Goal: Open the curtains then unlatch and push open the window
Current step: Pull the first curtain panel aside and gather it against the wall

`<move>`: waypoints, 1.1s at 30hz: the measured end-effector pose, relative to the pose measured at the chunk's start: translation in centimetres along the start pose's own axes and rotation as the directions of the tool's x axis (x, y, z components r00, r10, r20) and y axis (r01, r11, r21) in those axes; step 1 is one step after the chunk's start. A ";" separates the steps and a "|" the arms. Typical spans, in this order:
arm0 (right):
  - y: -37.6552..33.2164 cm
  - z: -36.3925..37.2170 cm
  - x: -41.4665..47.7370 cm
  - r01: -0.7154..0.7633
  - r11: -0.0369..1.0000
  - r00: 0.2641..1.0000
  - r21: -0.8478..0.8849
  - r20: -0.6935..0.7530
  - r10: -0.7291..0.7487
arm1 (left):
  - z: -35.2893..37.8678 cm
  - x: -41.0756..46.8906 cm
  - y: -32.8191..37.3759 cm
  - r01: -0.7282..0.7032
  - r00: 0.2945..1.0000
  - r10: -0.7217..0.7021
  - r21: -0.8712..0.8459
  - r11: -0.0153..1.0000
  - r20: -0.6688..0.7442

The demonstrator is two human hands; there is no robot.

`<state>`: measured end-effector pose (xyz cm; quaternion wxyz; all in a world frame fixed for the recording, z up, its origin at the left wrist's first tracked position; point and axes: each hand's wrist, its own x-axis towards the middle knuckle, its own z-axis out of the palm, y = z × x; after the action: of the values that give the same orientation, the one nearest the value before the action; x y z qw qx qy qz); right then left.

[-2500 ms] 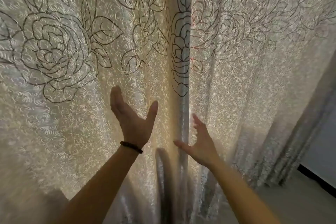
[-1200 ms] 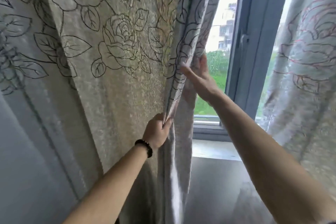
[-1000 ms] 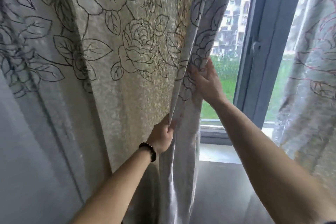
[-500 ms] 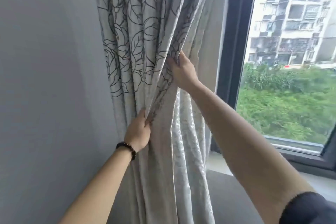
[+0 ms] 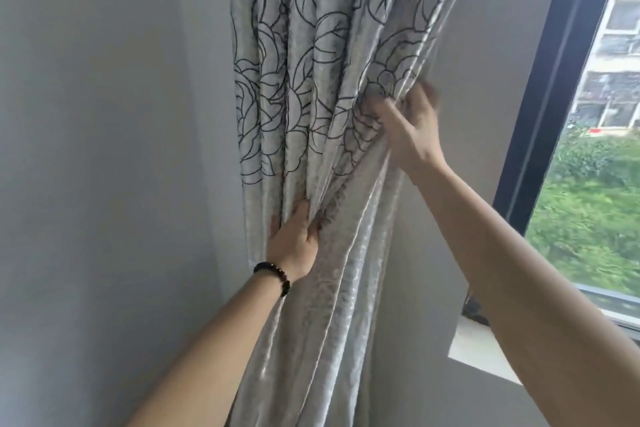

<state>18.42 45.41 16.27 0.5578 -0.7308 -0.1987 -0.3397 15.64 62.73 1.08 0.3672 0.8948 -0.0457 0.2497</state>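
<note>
The left curtain (image 5: 304,80), pale silver with black rose outlines, hangs bunched in tight folds against the grey wall. My left hand (image 5: 294,239), with a dark bead bracelet at the wrist, grips the folds low down. Higher up, my right hand (image 5: 410,130) is blurred and holds the curtain's right edge, fingers pinched on the fabric. The window (image 5: 588,184) shows at the right with a dark frame (image 5: 540,107); grass and apartment blocks lie beyond the glass. No latch is in view, and the right curtain is out of frame.
A grey wall (image 5: 104,184) fills the left side. A strip of wall (image 5: 485,62) separates the curtain from the window frame. A white sill (image 5: 474,350) juts out at the lower right, partly behind my right forearm.
Both hands have dragged the left curtain from the middle of the window to the left wall, bunching it. The view has swung left with it, and the glass is now uncovered.
</note>
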 end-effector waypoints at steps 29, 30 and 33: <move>-14.5 34.6 8.4 0.259 0.932 0.961 -0.255 0.165 -0.222 | -17.6 9.1 -20.4 0.032 0.946 -0.129 -0.308 0.951 -0.298; -15.4 35.4 8.2 0.261 0.936 0.960 -0.237 0.164 -0.226 | -18.2 9.3 -20.8 0.033 0.940 -0.129 -0.293 0.956 -0.315; -15.4 34.9 8.2 0.234 0.947 0.965 -0.222 0.173 -0.198 | -18.9 9.5 -21.2 -0.006 0.947 -0.073 -0.245 0.969 -0.312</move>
<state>23.34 82.48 27.48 0.4083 -0.7899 -0.2760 -0.3649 21.70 91.91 3.61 0.4807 0.7917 -0.0007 0.3769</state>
